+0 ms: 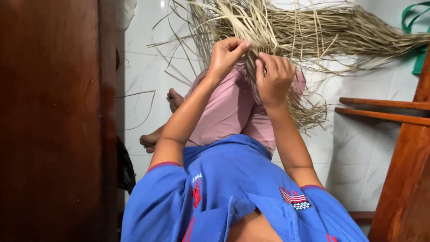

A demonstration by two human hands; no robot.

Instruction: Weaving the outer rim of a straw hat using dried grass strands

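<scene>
1. Pinching thin dried straw strips (286,31) with the left hand (226,54), thumb and forefinger closed on a few strands, other fingers curled.
2. Gripping the same strips with the right hand (274,76), fingers bent inward around them, just beside the left hand.
3. Lying spread over the white tiled floor (358,152), fanning toward its far edge and across the pink trousers (228,112).
4. Flanked by a dark wooden panel (49,121) and wooden furniture (403,179).

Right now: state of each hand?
Left hand: fingers pinched shut on dried straw strands.
Right hand: curled shut on the same strands.
</scene>
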